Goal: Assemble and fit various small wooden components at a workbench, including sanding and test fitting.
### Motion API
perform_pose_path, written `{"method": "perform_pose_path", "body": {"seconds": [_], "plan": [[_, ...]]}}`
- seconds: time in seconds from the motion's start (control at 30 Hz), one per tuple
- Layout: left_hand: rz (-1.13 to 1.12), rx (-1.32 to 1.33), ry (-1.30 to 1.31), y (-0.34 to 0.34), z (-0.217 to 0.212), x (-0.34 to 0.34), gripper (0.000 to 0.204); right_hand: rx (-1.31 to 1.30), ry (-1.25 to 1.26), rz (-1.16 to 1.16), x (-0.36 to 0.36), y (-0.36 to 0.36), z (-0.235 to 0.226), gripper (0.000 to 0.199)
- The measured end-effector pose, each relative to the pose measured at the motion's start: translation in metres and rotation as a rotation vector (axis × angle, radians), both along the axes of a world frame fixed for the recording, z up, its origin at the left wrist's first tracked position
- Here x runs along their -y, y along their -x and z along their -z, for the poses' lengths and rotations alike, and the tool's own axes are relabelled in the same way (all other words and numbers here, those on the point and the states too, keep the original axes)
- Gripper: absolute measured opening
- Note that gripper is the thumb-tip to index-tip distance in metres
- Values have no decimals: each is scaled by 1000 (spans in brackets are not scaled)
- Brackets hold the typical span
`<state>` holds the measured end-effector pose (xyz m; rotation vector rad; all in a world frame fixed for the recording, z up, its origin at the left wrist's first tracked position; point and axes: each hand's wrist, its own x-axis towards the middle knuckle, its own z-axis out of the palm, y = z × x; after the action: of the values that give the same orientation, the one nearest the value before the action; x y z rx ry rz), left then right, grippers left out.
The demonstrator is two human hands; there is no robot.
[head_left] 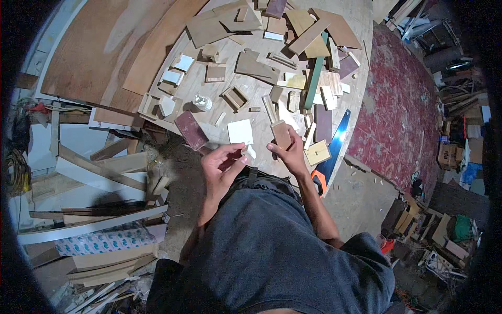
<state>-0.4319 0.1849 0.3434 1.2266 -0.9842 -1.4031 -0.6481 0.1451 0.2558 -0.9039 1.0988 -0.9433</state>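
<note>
My left hand point(222, 165) is closed, pinching a small white piece point(250, 152) between thumb and fingertips near the table's front edge. My right hand point(292, 152) is closed on a flat brown wooden block point(281, 135), its thumb on the near side and fingers along the right. A small dark spot shows by the right thumb tip, too small to name. Just beyond my left hand lies a white square board point(240, 131). To its left is a dark red panel point(191, 130), with a white glue bottle point(202, 102) behind it.
A handsaw point(339, 137) with an orange handle lies along the table's right edge. Several wood offcuts, small wooden boxes point(236, 98) and a green strip point(314, 82) cover the table point(209, 123). Large plywood sheets point(104, 57) stand at left, above stacked scrap boards point(99, 178).
</note>
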Motion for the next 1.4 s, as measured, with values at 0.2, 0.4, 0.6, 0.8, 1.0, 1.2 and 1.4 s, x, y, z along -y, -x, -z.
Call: {"method": "perform_pose_path", "body": {"seconds": [0.2,0.4,0.6,0.8,1.0,1.2,1.4], "plan": [[36,-70,106,12,-19,16,29,267,197,19,2,-2,-56,55],[62,-44,130,14,-32,18,27,432,140,43,-8,1,-95,49],[71,30,209,16,-47,23,28,203,149,44,-15,6,-123,59],[124,22,214,22,-58,24,29,168,174,88,-19,2,-131,62],[142,29,230,23,-59,23,30,191,158,94,-23,0,-127,53],[148,43,253,24,-56,22,31,162,153,110,-24,-3,-128,53],[128,34,259,25,-53,20,32,157,160,82,-26,-3,-127,52]]}}
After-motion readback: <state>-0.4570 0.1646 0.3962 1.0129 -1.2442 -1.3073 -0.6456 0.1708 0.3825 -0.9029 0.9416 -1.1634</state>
